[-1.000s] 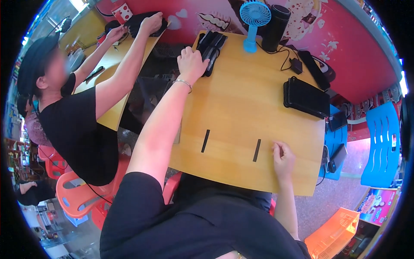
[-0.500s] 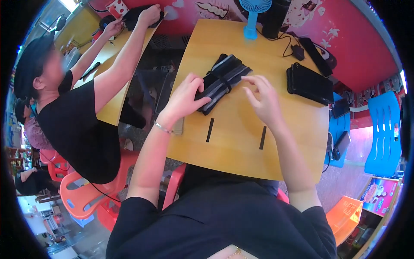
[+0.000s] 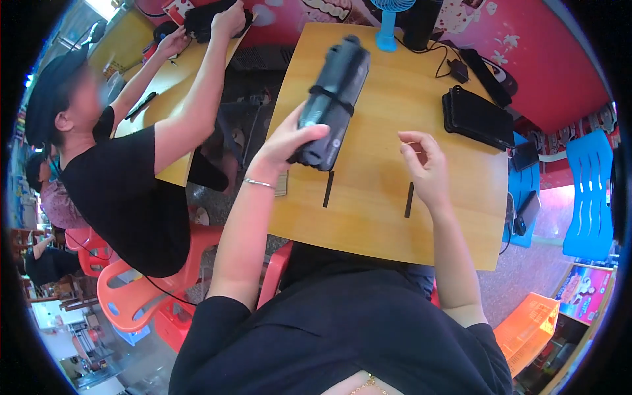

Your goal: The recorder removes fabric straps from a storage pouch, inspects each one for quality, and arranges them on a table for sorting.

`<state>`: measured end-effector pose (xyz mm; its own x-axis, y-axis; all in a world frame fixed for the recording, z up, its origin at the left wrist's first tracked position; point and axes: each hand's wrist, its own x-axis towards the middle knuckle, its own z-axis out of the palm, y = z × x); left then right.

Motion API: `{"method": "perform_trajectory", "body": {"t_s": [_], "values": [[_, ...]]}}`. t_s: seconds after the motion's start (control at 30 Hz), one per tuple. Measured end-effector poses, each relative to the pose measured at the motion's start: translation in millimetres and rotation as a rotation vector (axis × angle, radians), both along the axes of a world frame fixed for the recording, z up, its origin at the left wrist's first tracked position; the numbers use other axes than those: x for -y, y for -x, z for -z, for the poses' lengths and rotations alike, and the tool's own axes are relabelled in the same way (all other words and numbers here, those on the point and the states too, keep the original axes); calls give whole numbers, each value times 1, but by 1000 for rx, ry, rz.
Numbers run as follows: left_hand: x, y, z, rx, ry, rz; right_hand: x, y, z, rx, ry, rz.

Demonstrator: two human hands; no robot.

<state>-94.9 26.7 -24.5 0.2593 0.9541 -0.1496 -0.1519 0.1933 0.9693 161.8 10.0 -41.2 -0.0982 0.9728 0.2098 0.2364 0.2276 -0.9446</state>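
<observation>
My left hand [image 3: 293,137] is closed round the lower end of a black folded bundle [image 3: 337,99], its thumb lying across the near face. A dark strap [image 3: 329,97] wraps round the bundle's middle. It is tilted, with its far end toward the back of the table, and appears lifted off the wooden table [image 3: 388,230]. Motion blurs it a little, and I cannot tell its exact kind. To the right, my right hand [image 3: 426,161] hovers over the table with nothing in it. Its fingers are loosely bent and apart from the thumb.
Two short black strips [image 3: 328,189] mark the tabletop. A black case [image 3: 477,118] lies at the right, near a black adapter [image 3: 458,70] with its cable. A blue fan [image 3: 387,29] stands at the back. At the left, another person [image 3: 125,178] handles a black item at a neighbouring table.
My left hand has taken hold of the bundle and raised it off the table, turning it more upright. My right hand has moved slightly right and down, its fingers more curled.
</observation>
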Motion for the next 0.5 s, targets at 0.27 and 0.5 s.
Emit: {"method": "perform_trajectory", "body": {"t_s": [0.27, 0.5], "values": [[61, -26, -5, 714, 15, 196, 25, 21, -61, -77, -205, -143], [85, -37, -7, 619, 50, 91, 40, 31, -71, 30, -378, -168]]}}
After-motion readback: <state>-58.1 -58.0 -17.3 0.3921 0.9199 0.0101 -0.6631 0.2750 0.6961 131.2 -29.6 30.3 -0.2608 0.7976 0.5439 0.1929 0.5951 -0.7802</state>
